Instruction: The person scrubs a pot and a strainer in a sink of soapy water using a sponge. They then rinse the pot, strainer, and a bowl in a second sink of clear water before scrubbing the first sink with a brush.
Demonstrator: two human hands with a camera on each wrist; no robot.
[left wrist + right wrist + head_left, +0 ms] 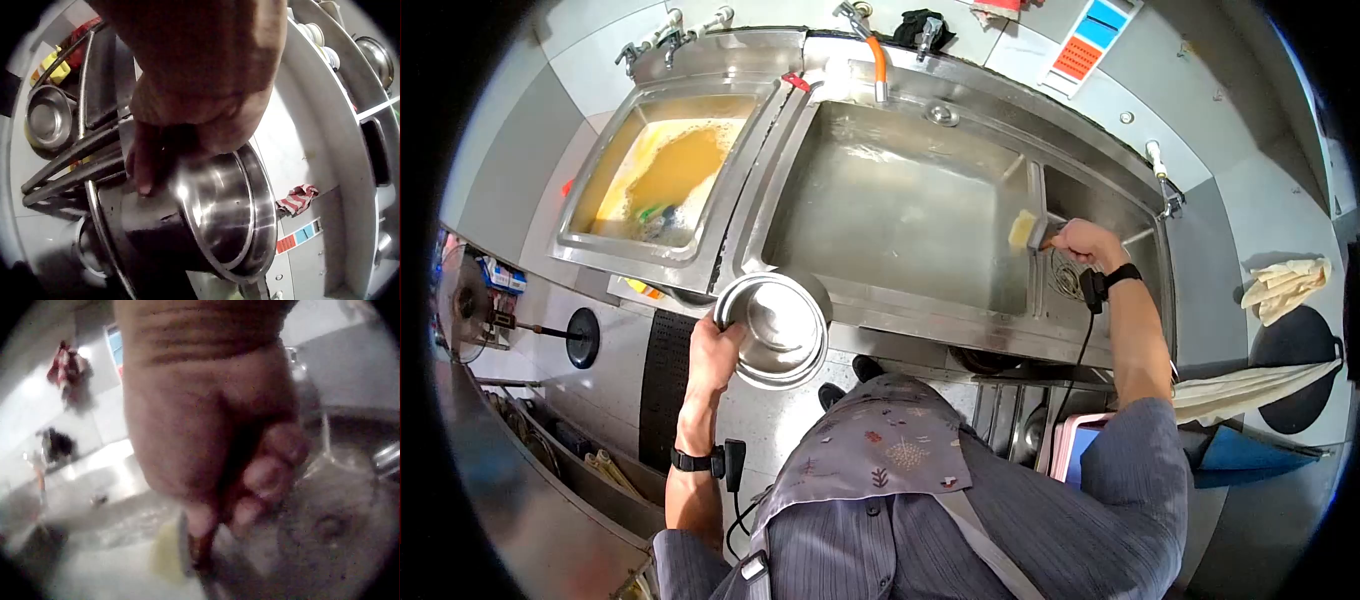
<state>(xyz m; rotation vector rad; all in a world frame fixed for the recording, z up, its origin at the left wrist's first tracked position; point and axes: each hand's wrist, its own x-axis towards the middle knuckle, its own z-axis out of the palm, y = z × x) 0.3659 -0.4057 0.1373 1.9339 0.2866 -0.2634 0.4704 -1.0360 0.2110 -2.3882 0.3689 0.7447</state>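
My left hand (716, 352) grips the rim of a nested stack of round steel pots (778, 330), thumb over the edge. The stack is tilted at the front edge of the large sink, its inside showing. In the left wrist view the shiny pots (228, 212) sit below the hand (200, 112). Over the right side of the sink, my right hand (1090, 243) holds a brush (1024, 230) by its brown handle. Its pale yellow head and grey band also show in the right wrist view, where the brush (169, 555) is blurred below the curled fingers (269, 475).
Cloudy water fills the large sink (785, 200). A smaller left basin (570, 238) holds yellowish, foamy water. The narrow right basin (1145, 265) contains a coiled wire-like scourer (1068, 275). An orange-ended tap (880, 72) stands at the back. Beige cloth (1285, 287) hangs at right.
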